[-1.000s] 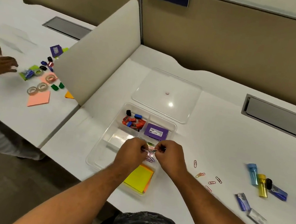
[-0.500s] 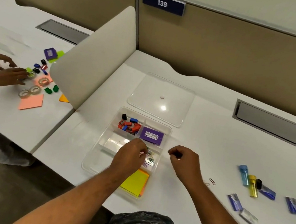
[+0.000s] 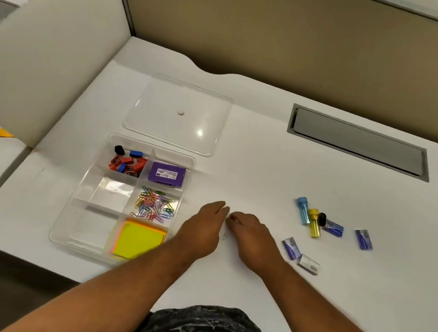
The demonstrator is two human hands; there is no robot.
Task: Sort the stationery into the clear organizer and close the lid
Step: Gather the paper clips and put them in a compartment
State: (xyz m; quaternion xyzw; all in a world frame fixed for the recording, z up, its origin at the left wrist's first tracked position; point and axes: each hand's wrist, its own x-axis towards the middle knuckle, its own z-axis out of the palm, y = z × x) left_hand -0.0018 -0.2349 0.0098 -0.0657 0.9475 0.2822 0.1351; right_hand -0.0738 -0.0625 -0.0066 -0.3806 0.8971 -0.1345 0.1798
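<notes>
Resting on white desk (image 3: 240, 169), head view: left hand (image 3: 200, 228) and right hand (image 3: 251, 237), side by side just right of clear plastic compartment organizer (image 3: 88, 194). Fingertips nearly meeting. Left fingers fairly straight, pointing away from body. Right fingers curled down at desk surface; cannot tell whether pinching anything, blur there.

Organizer contents: red, blue and black small clips (image 3: 127, 162) in far-left cell; purple rectangular box with white label (image 3: 167, 174) in far-right cell; multicoloured wire paper clips (image 3: 155, 204) in middle-right cell; yellow sticky-note pad on orange pad (image 3: 138, 240) in near-right cell.

Flat clear plastic lid (image 3: 177, 112) off, lying just beyond organizer.

Well right of organizer: blue translucent tube (image 3: 302, 209), yellow translucent tube (image 3: 314, 222), small purple-blue packets (image 3: 363, 239), one silver packet (image 3: 308, 264) near right wrist.

Cream divider panel (image 3: 44, 54) left of organizer.
</notes>
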